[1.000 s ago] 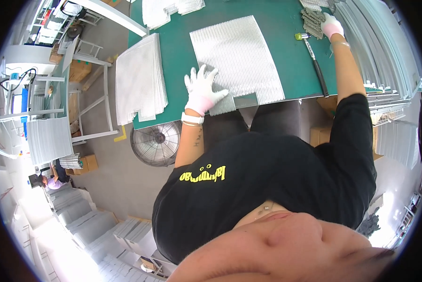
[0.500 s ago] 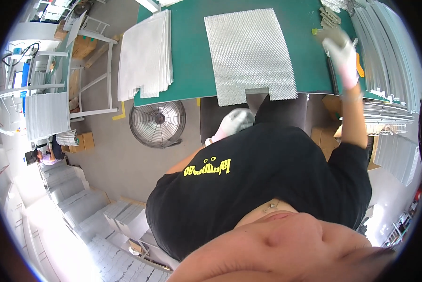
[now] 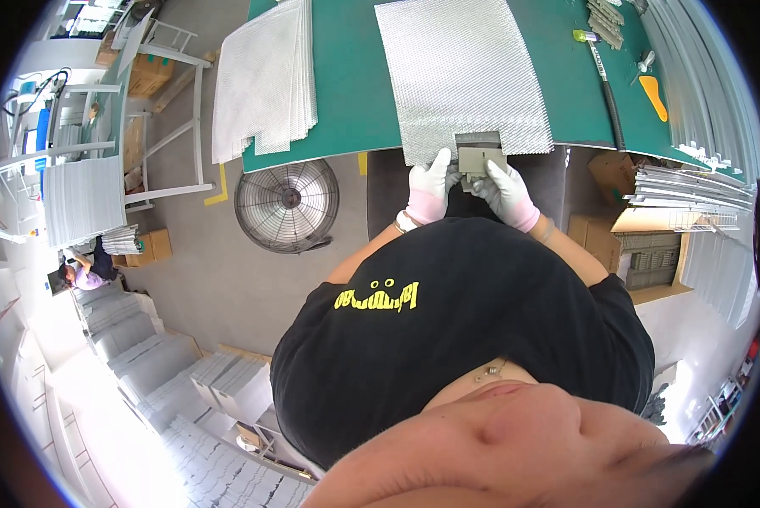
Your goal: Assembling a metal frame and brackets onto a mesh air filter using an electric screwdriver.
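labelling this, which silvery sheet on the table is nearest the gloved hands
The middle sheet, its edge by left hand and right hand; the fanned stack lies farther left.

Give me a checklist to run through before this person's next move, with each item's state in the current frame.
1. Gloves on both hands: ok, white on the left hand and the right hand.
2. Grey piece held: ok, the right hand pinches it; the left hand's fingers are at its side.
3. Piece seated in the sheet's notch: cannot tell; it overlaps the notch in this view.
4. Sheet wholly on the table: not ok, its near edge juts past the table's.
5. Hammer clear of the sheet: ok, it lies apart on the right.
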### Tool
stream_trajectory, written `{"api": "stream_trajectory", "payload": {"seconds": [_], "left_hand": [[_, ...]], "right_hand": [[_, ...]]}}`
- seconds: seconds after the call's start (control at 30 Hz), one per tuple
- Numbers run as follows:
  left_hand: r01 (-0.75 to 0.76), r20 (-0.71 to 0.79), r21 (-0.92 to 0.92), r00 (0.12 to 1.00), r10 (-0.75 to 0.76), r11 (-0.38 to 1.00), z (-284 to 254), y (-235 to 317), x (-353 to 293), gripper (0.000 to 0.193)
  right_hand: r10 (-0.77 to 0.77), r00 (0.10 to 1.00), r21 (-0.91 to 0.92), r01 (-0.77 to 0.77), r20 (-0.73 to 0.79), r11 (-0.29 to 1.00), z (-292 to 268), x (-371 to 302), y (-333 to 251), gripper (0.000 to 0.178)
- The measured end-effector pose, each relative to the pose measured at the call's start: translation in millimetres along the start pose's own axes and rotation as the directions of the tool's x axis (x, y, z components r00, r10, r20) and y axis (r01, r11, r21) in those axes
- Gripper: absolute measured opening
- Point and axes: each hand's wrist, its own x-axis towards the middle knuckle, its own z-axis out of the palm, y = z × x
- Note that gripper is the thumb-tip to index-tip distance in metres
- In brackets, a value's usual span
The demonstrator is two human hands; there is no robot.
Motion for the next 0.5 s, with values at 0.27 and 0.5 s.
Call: {"api": "stream_trajectory", "payload": {"seconds": [0.27, 0.5], "left_hand": [[-0.071, 0.058, -0.010, 0.996, 0.072, 0.997, 5.7, 4.2, -8.7, 0.027], [0.024, 0.262, 0.206, 0.962, -0.079, 0.978, 0.5, -15.6, 6.2, 0.037]], "right_hand": [[-0.103, 0.993, -0.471, 0.066, -0.054, 0.880, 4.4, 3.1, -16.9, 0.026], [-0.239, 0.969, -0.453, 0.188, -0.057, 0.871, 12.4, 4.3, -8.5, 0.028]]}}
